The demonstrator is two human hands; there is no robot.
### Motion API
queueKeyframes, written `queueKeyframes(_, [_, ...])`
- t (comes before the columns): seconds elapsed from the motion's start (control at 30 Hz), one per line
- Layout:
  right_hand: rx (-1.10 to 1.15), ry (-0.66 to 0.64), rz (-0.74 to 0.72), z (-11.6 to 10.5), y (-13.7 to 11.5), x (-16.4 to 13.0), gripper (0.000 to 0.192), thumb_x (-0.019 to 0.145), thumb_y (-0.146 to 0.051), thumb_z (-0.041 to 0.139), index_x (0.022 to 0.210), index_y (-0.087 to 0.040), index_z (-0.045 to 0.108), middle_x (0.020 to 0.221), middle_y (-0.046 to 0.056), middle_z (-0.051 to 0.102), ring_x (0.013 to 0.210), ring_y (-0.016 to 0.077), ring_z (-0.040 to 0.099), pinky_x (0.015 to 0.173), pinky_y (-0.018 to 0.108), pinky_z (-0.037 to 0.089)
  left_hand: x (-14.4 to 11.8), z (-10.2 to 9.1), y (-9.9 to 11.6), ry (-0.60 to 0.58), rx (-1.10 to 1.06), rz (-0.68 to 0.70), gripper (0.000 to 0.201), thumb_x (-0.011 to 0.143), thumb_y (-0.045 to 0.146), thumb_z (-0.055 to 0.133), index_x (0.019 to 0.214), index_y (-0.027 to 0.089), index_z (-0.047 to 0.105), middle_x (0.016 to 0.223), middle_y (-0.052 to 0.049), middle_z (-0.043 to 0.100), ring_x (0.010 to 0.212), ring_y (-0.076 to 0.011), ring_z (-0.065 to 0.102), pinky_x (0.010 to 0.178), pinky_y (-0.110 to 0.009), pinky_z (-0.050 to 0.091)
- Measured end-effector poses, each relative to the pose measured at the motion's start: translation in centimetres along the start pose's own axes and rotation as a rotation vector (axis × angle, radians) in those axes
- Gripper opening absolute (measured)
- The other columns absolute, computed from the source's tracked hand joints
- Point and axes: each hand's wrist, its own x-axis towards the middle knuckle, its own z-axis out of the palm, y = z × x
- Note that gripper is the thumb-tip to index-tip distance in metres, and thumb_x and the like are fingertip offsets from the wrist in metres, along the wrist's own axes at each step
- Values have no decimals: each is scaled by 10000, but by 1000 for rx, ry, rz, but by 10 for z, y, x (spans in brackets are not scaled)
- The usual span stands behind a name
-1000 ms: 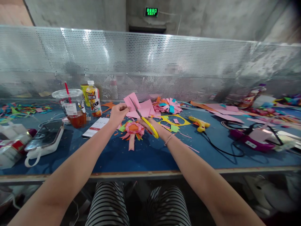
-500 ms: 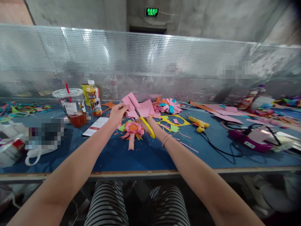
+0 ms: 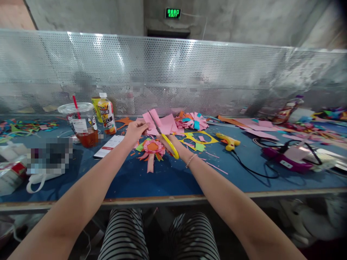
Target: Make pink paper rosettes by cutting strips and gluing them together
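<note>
The left hand (image 3: 136, 130) pinched a pink paper (image 3: 151, 120) between thumb and fingers, holding it up above the middle of the table (image 3: 168, 180), nearer the far edge. The right hand (image 3: 169, 144) gripped yellow scissors (image 3: 166, 138), its fingers closed through the handles, and the blades ran up into the paper's edge; how wide the blades stood could not be told. Just below both hands a rosette (image 3: 153, 148) of pink, orange and green paper lay flat on the table. More pink sheets (image 3: 168, 124) lay beyond it, beside a fan (image 3: 193, 121) of cut strips. A glue gun (image 3: 228, 141) lay to the right, its cord trailing toward the near edge. Towards the far left corner stood a cup (image 3: 82, 124) with a red straw and a bottle (image 3: 106, 113).
</note>
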Motion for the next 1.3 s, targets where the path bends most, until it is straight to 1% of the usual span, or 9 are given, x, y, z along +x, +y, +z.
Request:
queueKeyframes(0.1, [24,7,-2,5,0,2,461,770,-599,414,577,-180,409,465,-25,380,433,83,350,444,232,296,-1,1,2,20,-23,-25,208,642,313,652,544,143,582,397,24,479,372,-57,407,387,-184,282])
queueKeyframes(0.2, [139,-17,7,8,-2,-2,474,791,-609,367,577,-186,389,434,-29,369,409,79,336,424,230,291,-1,1,3,26,-37,-43,215,635,321,657,542,143,579,395,25,474,368,-57,403,387,-187,282])
queueKeyframes(0.33, [286,-82,-20,9,-1,-6,484,778,-645,362,612,-191,387,418,-47,364,369,71,326,379,214,283,-3,2,3,-21,-24,-47,241,646,346,645,540,139,581,401,28,466,377,-57,405,398,-189,287])
queueKeyframes(0.5, [352,-75,-59,11,6,-2,493,754,-662,395,606,-192,379,408,-59,347,356,66,332,363,202,289,-5,4,1,-88,31,-22,229,651,324,633,534,140,564,407,38,452,393,-58,410,425,-192,306])
queueKeyframes(0.77, [154,55,51,9,-3,-2,452,776,-583,443,579,-177,429,398,-35,376,353,77,357,371,220,286,-5,4,2,-83,35,-28,248,658,341,627,531,144,544,407,33,459,392,-59,408,427,-192,310])
queueKeyframes(0.9, [253,25,37,10,-1,-1,456,781,-588,431,576,-182,394,396,-46,371,337,55,323,358,202,266,-5,4,1,-75,40,-31,252,646,351,636,536,143,546,412,32,461,393,-60,408,427,-196,310])
queueKeyframes(1.03, [373,-43,8,11,3,0,479,772,-634,405,598,-188,388,384,-57,363,318,57,332,334,191,279,-7,6,1,-139,22,-35,268,634,358,647,516,144,535,430,37,456,404,-57,404,427,-195,310])
queueKeyframes(1.13, [339,-22,24,10,4,0,493,778,-647,374,594,-190,394,366,-51,366,305,70,352,331,199,306,-9,8,1,-172,13,-52,265,629,364,657,534,140,552,451,32,479,412,-58,411,429,-197,319])
queueKeyframes(1.3, [198,30,99,9,4,4,503,785,-640,366,588,-182,432,350,-32,370,300,97,384,337,219,323,-9,8,-1,-139,-24,-84,266,609,362,677,532,141,551,455,31,484,414,-64,422,438,-206,336])
